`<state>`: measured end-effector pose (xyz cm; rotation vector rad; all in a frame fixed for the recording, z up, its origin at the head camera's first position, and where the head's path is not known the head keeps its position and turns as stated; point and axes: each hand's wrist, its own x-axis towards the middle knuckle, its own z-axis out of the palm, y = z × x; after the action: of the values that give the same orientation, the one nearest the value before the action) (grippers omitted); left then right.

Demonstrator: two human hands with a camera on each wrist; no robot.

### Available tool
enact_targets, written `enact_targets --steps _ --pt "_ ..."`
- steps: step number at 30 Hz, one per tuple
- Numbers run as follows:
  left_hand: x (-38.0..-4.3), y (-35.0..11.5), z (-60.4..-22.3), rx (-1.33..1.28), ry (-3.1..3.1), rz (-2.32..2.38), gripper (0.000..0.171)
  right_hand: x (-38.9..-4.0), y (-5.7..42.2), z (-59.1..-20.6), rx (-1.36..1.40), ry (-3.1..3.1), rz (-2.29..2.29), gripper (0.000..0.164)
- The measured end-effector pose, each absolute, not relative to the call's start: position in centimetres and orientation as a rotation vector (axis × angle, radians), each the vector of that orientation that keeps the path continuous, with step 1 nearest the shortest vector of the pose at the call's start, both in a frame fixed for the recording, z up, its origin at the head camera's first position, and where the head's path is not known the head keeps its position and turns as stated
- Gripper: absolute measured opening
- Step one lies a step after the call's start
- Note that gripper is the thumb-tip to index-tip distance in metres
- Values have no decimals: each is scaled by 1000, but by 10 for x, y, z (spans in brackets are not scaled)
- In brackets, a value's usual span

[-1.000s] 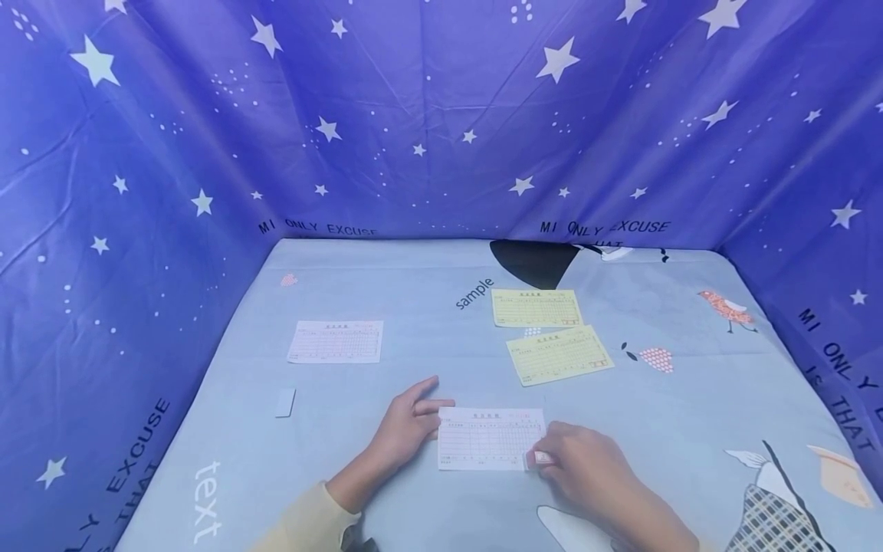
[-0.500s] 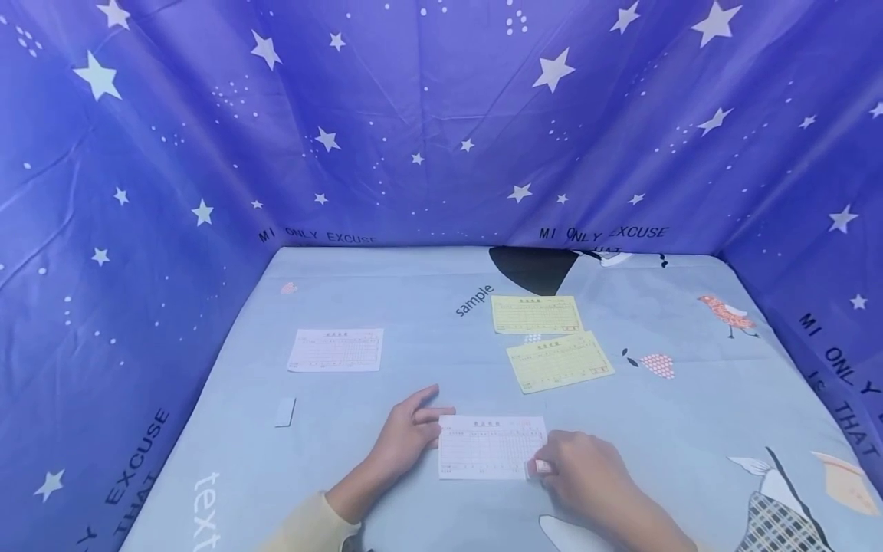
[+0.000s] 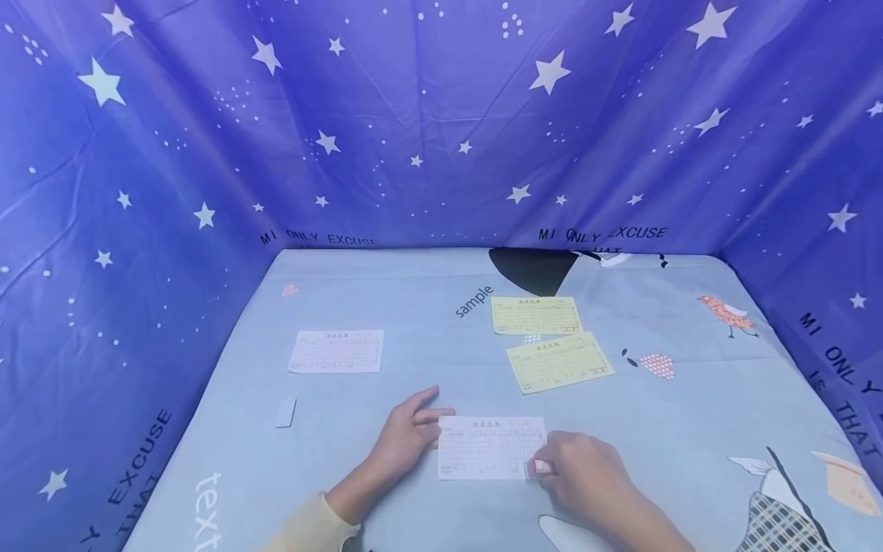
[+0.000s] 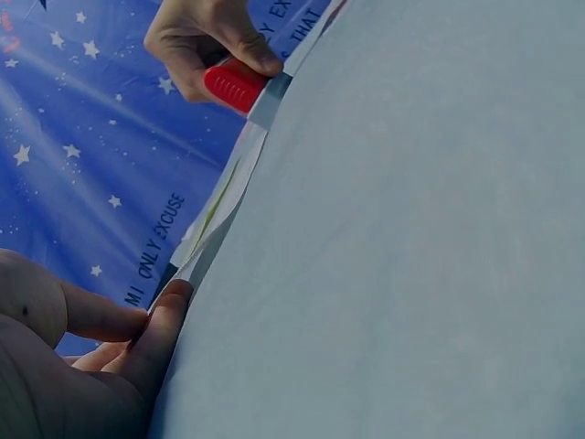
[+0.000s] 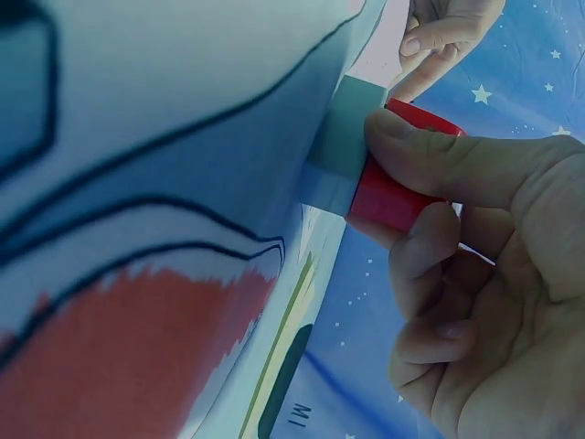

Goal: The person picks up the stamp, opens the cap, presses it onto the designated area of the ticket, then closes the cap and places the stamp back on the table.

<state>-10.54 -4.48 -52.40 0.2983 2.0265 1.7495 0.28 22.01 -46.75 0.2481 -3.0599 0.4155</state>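
A white printed form [image 3: 476, 448] lies at the front middle of the cloth-covered surface. At its left edge my left hand [image 3: 407, 433] rests with fingers spread, touching the paper's side. My right hand [image 3: 586, 468] grips a red stamp [image 5: 402, 183] with a translucent grey base, thumb on one side and curled fingers on the other. The stamp's base stands on the form's lower right corner, hiding that spot. In the left wrist view, the red stamp [image 4: 236, 87] sits upright at the paper, and the left fingers [image 4: 160, 338] press by its near edge.
Two yellow forms [image 3: 536, 316] lie behind to the right, close together, with small red marks at their lower right corners. Another white form [image 3: 336, 351] lies at the left, with a small pale rectangular piece [image 3: 286, 413] in front of it. Blue star-patterned curtains [image 3: 428, 115] enclose the surface.
The head view has tilted slightly, so the scene sits a little lower in it. Both hands, the stamp and the forms keep their places.
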Motion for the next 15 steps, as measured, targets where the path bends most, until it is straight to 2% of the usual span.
enact_targets --steps 9,15 --pt "-103 -46 -525 280 2026 1775 70 3 222 -470 277 -3040 425 25" --pt "-100 -45 -524 277 2055 1759 66 2 223 -470 302 -3028 413 23"
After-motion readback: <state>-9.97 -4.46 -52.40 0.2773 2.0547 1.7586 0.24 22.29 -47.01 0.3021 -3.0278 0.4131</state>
